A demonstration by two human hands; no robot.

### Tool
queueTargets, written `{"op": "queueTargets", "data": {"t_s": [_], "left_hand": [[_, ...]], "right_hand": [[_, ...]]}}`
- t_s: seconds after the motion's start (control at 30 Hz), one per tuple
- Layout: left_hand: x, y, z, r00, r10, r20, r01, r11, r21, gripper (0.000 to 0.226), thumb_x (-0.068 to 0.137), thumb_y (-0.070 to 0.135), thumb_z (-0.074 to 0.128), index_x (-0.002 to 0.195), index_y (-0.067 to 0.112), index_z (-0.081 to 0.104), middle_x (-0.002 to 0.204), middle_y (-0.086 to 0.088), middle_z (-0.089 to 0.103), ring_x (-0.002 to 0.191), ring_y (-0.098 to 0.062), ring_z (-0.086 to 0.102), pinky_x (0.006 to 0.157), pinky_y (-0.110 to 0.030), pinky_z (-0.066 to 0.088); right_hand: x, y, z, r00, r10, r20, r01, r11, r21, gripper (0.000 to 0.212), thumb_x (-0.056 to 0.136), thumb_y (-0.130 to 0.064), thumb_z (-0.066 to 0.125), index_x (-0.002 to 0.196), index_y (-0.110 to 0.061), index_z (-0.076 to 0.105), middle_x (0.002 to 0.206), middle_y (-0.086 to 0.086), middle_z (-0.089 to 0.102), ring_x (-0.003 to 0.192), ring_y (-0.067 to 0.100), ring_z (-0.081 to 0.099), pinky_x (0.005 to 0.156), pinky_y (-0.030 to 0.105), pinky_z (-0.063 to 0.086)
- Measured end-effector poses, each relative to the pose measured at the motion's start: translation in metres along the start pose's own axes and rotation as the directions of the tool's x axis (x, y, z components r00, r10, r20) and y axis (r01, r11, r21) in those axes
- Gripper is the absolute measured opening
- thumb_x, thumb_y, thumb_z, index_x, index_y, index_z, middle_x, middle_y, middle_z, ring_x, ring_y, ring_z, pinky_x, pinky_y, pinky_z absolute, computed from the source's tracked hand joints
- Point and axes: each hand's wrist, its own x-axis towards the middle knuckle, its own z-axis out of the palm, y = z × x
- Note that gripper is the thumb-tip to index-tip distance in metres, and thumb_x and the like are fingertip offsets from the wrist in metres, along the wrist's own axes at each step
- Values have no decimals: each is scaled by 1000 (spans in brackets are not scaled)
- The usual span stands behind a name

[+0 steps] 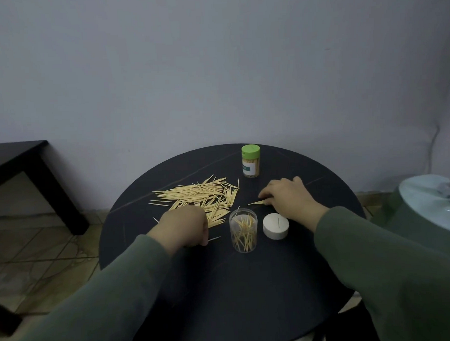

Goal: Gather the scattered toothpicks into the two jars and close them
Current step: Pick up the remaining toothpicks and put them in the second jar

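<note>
The toothpicks lie in a loose heap at about ten o'clock on the worktop, and a thin scatter stands in the open jar near the centre. Its white lid sits just beside it at three o'clock. The green-lidded jar stands closed at twelve o'clock.

My left hand is curled at the heap's near edge, grasping what looks like a few picks, one tip poking out toward the jar. My right hand rests at two o'clock, fingers pinching a small bundle against the worktop.

The risk, as I judge it: the open jar is light and tall, and stands between my wrists, so a sleeve could tip it. Picks fed in crooked may bridge the mouth and spill. Strays near the edge could roll off.
</note>
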Motion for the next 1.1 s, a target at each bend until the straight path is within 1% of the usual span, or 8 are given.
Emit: {"op": "queueTargets", "data": {"t_s": [0.2, 0.37, 0.47, 0.6, 0.7, 0.83, 0.97, 1.1], "left_hand": [[13, 0, 5, 984, -39, -172, 18, 993, -119, 6, 83, 30, 70, 86, 32, 64, 105, 8, 64, 101, -16, 59, 80, -32, 49], [21, -3, 9, 971, -88, -221, 57, 988, -143, 42, 82, 43, 72, 118, 28, 56, 123, 2, 55, 114, -21, 54, 86, -37, 46], [24, -7, 10, 969, -90, -228, 58, 988, -144, 47, 85, 43, 69, 127, 30, 55, 129, 2, 55, 118, -21, 53, 87, -35, 45], [27, -10, 8, 965, -76, -251, 43, 990, -135, 46, 85, 45, 67, 128, 31, 56, 129, 4, 56, 118, -18, 53, 89, -34, 46], [29, -10, 7, 965, -62, -255, 34, 993, -115, 46, 85, 46, 67, 128, 31, 58, 129, 4, 55, 117, -18, 53, 90, -35, 47], [31, -10, 5, 964, -55, -259, 31, 995, -96, 42, 86, 46, 66, 126, 34, 59, 129, 5, 54, 118, -17, 52, 91, -34, 45], [31, -9, 4, 961, -47, -272, 21, 995, -96, 35, 86, 45, 65, 120, 37, 64, 124, 6, 59, 115, -16, 55, 90, -33, 46], [30, -9, 4, 956, -48, -290, 19, 995, -101, 29, 87, 45, 65, 115, 37, 67, 119, 6, 63, 111, -17, 58, 87, -32, 46]], "right_hand": [[10, -11, 0, 998, -56, -31, 59, 989, 136, 17, 96, -33, 55, 109, -32, 67, 116, -12, 63, 111, 11, 54, 99, 38, 29], [21, -31, -1, 981, -191, -20, 192, 969, 152, 16, 93, -37, 57, 103, -32, 70, 106, -14, 65, 102, 8, 55, 91, 34, 29], [30, -40, -8, 970, -242, 19, 237, 963, 128, 17, 92, -36, 60, 106, -31, 69, 106, -14, 66, 97, 6, 52, 91, 33, 30], [43, -41, -17, 950, -296, 103, 279, 948, 154, 25, 87, -38, 67, 110, -29, 68, 107, -11, 66, 102, 8, 55, 99, 32, 39], [47, -40, -16, 938, -333, 99, 303, 923, 238, 43, 78, -42, 75, 117, -32, 62, 111, -10, 62, 105, 8, 56, 91, 30, 49], [49, -43, -7, 900, -435, 11, 429, 892, 144, 66, 80, -45, 72, 139, -37, 45, 138, -10, 46, 123, 11, 41, 101, 33, 39], [52, -54, 0, 868, -495, 30, 490, 865, 108, 55, 89, -41, 63, 141, -32, 46, 143, -12, 47, 123, 12, 37, 100, 34, 33], [56, -60, 4, 835, -550, 29, 550, 835, -18, 38, 97, -36, 52, 134, -32, 55, 135, -11, 54, 117, 14, 43, 87, 29, 28]]}}
